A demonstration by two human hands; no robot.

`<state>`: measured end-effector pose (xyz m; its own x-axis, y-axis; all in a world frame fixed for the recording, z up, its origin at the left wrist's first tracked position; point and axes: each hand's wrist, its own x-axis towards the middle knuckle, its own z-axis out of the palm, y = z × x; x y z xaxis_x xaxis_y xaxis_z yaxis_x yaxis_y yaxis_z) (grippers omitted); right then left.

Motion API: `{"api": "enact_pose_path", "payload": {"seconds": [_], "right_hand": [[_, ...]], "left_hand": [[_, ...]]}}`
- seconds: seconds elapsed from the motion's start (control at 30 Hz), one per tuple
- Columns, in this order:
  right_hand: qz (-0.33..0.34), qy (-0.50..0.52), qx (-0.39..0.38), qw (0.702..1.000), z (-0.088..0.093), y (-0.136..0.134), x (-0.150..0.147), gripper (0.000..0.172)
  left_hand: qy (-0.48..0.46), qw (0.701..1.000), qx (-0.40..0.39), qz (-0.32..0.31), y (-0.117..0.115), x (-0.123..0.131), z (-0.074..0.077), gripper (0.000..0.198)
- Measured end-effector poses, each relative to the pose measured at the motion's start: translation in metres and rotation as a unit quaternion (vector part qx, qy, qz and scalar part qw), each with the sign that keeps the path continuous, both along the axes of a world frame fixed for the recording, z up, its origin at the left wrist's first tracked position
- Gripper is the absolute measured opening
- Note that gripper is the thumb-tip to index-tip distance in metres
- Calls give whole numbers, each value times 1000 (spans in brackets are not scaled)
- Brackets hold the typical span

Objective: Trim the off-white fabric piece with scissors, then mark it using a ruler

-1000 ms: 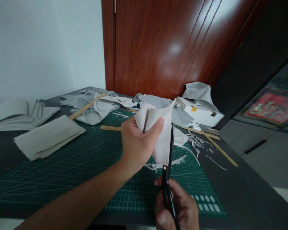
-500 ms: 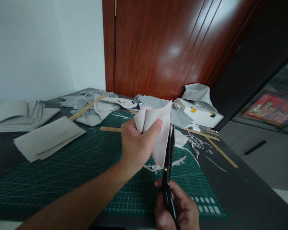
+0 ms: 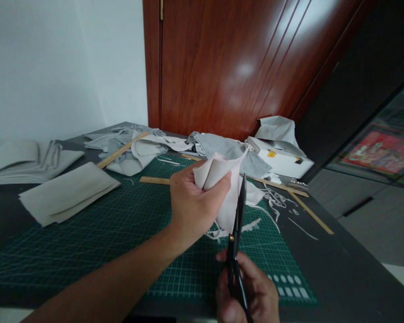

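Left hand up over the green cutting mat, fingers curled tight around a bunched piece of pale cloth, thumb clamped across its front. Cloth held clear of the mat, in the air, a loose flap hanging down on the right. Folds inside the fist hidden; hard to say how many layers.

Right hand low at the bottom edge, partly cut off, wrapped around black scissors. Handles buried in the fist, finger loops not visible. Blades pointing up, seen nearly edge-on, right against the hanging flap. Open or shut? Cannot tell from this angle. Brass pivot screw just showing.

Behind: thin white trimmings scattered on the mat's far right, too fine to count. Wooden ruler lying over grey fabric scraps at the back, a second ruler running off along the dark table. Folded cloth at left, another stack beyond it, cropped by the picture's edge. White box by the wooden door, half covered by grey material, its label unreadable.
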<state>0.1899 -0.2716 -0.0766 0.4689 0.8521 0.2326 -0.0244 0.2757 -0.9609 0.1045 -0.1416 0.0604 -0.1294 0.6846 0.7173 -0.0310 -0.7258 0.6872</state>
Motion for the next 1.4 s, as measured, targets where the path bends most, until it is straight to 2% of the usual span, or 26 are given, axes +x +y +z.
{"api": "enact_pose_path", "payload": {"seconds": [0.07, 0.13, 0.3, 0.5, 0.87, 1.03, 1.27, 1.4], "right_hand": [[34, 40, 4, 999, 5, -1, -1, 71], [45, 61, 0, 997, 8, -2, -1, 75], [48, 65, -18, 997, 11, -3, -1, 74], [61, 76, -20, 995, 10, -4, 0, 76], [69, 58, -4, 996, 3, -2, 1, 75], [73, 49, 3, 996, 2, -2, 3, 71], [80, 41, 9, 996, 2, -4, 3, 68], [73, 45, 5, 996, 5, -4, 2, 68]], "left_hand": [[4, 1000, 5, 2, -1, 0, 0, 22], [8, 1000, 6, 6, -2, 0, 0, 19], [3, 1000, 4, 0, -2, 1, 0, 12], [13, 1000, 3, 14, -1, 1, 0, 16], [10, 1000, -8, -7, 0, 2, -2, 14], [20, 1000, 10, 6, -1, 2, -3, 16], [32, 997, 69, 5, -2, 1, -3, 30], [37, 997, 68, 5, -4, 1, -1, 31]]}}
